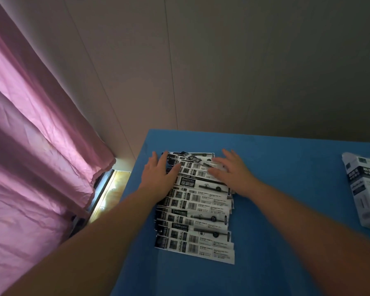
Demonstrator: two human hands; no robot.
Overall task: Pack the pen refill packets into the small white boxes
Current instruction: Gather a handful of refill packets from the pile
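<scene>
- The pen refill packets (195,212) lie fanned out in an overlapping row down the centre of the frame, on the blue table (286,167); none of them looks packed.
- The left hand (158,175) rests flat on the upper left end of the row, fingers straight, gripping nothing.
- The right hand (233,169) lies spread over the upper right end, also flat and grasping nothing.
- The small white boxes (365,189) sit in a stack at the right edge of the frame, well apart from the packets; I cannot tell whether they hold anything.
- Judged from this, packing has barely begun: gathering, lifting and boxing are all left.
</scene>
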